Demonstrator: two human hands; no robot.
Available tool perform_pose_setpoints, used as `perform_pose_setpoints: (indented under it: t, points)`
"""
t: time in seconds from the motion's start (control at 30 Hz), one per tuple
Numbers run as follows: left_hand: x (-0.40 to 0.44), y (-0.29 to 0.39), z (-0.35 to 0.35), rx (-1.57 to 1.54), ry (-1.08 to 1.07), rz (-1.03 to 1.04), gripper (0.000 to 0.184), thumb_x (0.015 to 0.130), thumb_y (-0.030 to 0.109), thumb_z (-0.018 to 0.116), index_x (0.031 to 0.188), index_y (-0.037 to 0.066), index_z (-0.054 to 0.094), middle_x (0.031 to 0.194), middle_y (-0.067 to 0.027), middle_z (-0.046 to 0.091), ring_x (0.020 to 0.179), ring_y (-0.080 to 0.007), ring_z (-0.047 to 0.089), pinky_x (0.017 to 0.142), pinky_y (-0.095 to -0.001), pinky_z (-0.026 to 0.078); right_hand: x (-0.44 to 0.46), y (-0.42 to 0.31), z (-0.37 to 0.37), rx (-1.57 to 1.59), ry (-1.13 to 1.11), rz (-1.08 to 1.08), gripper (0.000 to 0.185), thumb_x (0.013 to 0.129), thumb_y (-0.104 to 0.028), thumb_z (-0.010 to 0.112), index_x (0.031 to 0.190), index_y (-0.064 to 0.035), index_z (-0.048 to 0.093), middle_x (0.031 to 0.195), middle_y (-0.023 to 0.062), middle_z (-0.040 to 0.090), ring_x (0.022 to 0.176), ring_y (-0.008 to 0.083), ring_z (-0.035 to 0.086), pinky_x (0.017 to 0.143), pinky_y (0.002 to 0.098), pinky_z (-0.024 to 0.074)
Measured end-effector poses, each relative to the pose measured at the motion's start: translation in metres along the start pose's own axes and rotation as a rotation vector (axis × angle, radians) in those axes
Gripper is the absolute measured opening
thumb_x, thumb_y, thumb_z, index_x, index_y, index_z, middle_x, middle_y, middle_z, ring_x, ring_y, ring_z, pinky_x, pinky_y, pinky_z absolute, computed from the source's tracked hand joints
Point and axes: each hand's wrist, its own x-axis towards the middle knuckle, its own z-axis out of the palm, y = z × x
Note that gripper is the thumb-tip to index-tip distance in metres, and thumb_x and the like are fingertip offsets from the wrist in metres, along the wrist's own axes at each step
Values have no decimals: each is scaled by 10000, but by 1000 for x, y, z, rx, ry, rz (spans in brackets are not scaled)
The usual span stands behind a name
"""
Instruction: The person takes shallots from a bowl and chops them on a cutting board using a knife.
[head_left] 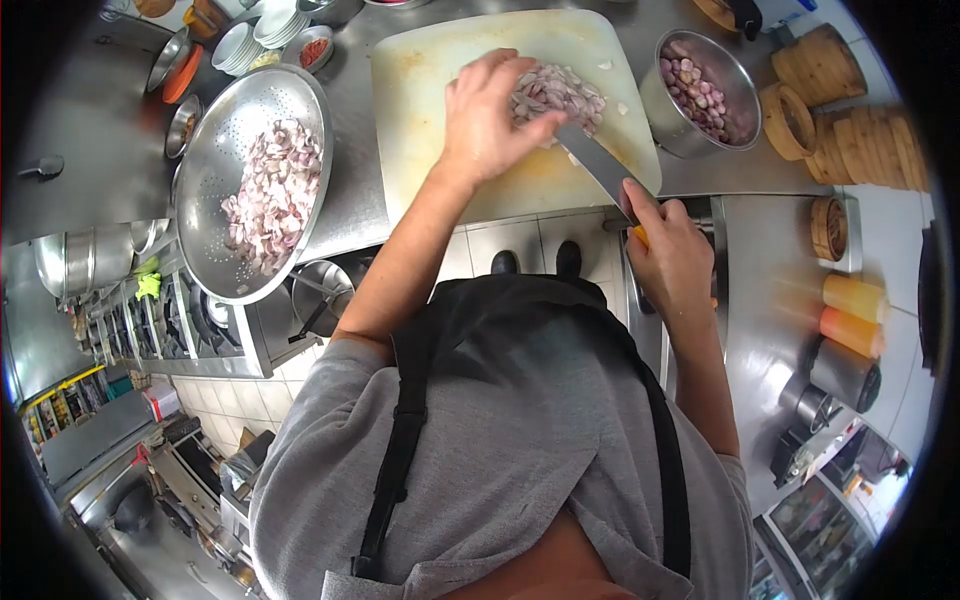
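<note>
A heap of sliced, purple-and-white pieces that look like shallots [563, 97] lies on the pale cutting board [420, 140]. At the heap's left side is my left hand [490, 118], open, its thumb apart from the fingers and reaching toward the blade. My right hand [672, 250] is closed around the yellow handle of a kitchen knife [600, 166]. The blade slants up and left over the board, its tip end at the heap's lower edge. Whether my left thumb touches the blade, I cannot tell.
Left of the board, a perforated steel colander [205, 195] holds many sliced pieces. On the right stands a steel pot [680, 135] of whole purple bulbs. Farther right are bamboo steamers [818, 70] and squeeze bottles [853, 315]. Small white bowls [237, 48] sit at the upper left.
</note>
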Motion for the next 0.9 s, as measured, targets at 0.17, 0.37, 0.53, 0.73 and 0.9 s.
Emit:
perform_pose_setpoints:
  t: [0.17, 0.37, 0.53, 0.73, 0.9]
  points:
    - [3, -11, 18, 109, -31, -36, 640, 827, 363, 887, 1390, 140, 678, 1465, -138, 624, 1372, -349, 554, 1138, -492, 426, -12, 5, -5, 32, 6, 39, 652, 854, -82, 754, 1482, -223, 650, 927, 118, 574, 814, 305, 672, 711, 452, 554]
    - [39, -26, 13, 243, 83, 20, 466, 868, 267, 832, 1294, 128, 705, 1383, -125, 680, 1274, -359, 627, 1069, -492, 483, -32, 19, -5, 101, 19, 134, 640, 870, -104, 751, 1486, -238, 640, 963, 122, 597, 843, 334, 683, 730, 465, 565]
    - [96, 15, 15, 178, 17, 147, 305, 927, 179, 770, 1225, 122, 739, 1137, -121, 765, 1033, -349, 721, 888, -468, 570, -50, 26, -4, 194, -32, 244, 641, 890, -141, 767, 1501, -266, 619, 995, 129, 625, 879, 353, 698, 756, 476, 576]
    - [153, 72, 74, 110, -186, 349, 274, 937, 129, 711, 1207, 134, 756, 1112, -136, 779, 980, -364, 745, 826, -464, 599, -70, 30, 7, 254, -2, 279, 633, 871, -179, 800, 1477, -261, 638, 993, 108, 657, 859, 327, 724, 734, 468, 591]
    - [176, 126, 144, 610, -772, 550, 303, 1011, 172, 619, 1275, 204, 764, 1186, -63, 798, 1129, -279, 751, 965, -467, 532, -81, 28, 9, 285, -38, 322, 615, 865, -189, 798, 1460, -267, 660, 974, 87, 657, 860, 301, 726, 727, 456, 589]
